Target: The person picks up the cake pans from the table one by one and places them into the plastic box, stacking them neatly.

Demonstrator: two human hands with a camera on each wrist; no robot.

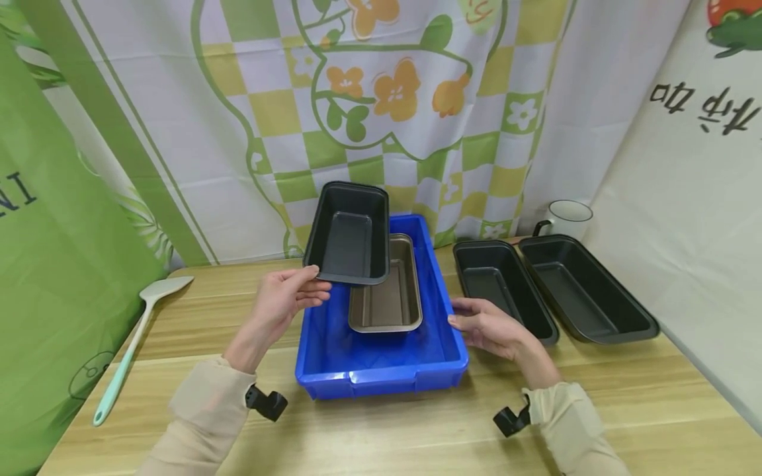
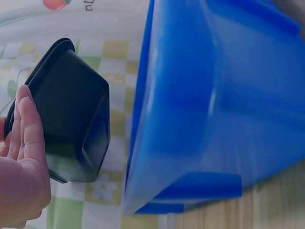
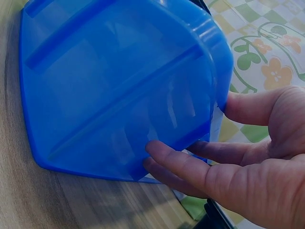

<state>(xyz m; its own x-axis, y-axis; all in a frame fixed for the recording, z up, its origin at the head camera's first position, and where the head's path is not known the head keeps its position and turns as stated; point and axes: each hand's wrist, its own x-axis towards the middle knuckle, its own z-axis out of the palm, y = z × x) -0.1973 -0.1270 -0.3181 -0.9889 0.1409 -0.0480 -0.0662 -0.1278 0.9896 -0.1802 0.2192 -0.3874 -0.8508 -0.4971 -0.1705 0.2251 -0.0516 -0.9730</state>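
Note:
My left hand [image 1: 284, 299] holds a black loaf pan [image 1: 350, 241] by its near left corner, thumb on top of the rim and fingers underneath. The pan is raised over the far left part of a blue plastic bin [image 1: 381, 378], and its outer side shows in the left wrist view. Inside the bin lies a bronze-coloured loaf pan [image 1: 389, 297], partly covered by the black one in the head view. At the bin's right wall is my right hand [image 1: 491, 328], with the thumb at the rim and the fingers along the outer side.
Right of the bin, two more black loaf pans, a narrower one [image 1: 506, 287] and a larger one [image 1: 586, 287], stand side by side. A white mug [image 1: 570, 219] is behind them. A turner with a mint handle [image 1: 126, 367] lies at the left. Patterned curtains [image 1: 393, 158] hang behind the wooden table [image 1: 369, 436].

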